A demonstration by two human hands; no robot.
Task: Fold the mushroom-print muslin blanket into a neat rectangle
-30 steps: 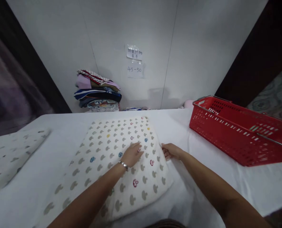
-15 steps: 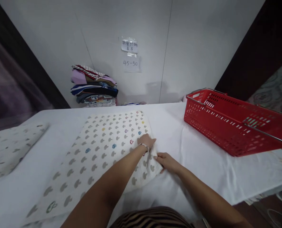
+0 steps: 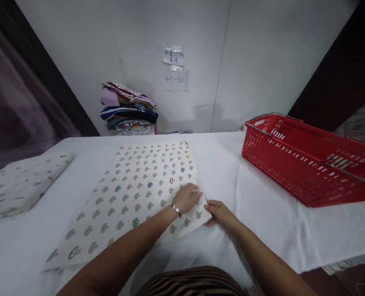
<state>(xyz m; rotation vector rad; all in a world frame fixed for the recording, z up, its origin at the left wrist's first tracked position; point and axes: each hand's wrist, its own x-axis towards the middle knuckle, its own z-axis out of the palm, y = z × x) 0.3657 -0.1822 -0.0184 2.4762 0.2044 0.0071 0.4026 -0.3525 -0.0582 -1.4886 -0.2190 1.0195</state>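
Note:
A white cloth (image 3: pixel 129 189) printed with grey mushrooms and a few coloured ones lies spread in front of me. My left hand (image 3: pixel 187 198), with a silver bracelet at the wrist, rests on it near the right edge. Its fingers are stretched out over the fabric and slightly bent. At the near right corner, my right hand (image 3: pixel 218 213) pinches the cloth's edge between thumb and fingers. My left forearm covers part of the cloth's near side.
A folded patterned cloth (image 3: pixel 25 183) lies at the left of the white-covered table (image 3: pixel 228 164). On the right stands a red plastic basket (image 3: pixel 281 168) with metal handles. Behind the table, stacked folded fabrics (image 3: pixel 129 109) rise by the wall, where paper signs (image 3: pixel 176 78) hang.
My left hand has slid toward me along the cloth's right edge, and its fingers have loosened and spread. My right hand keeps its pinch at the corner. The view has shifted slightly.

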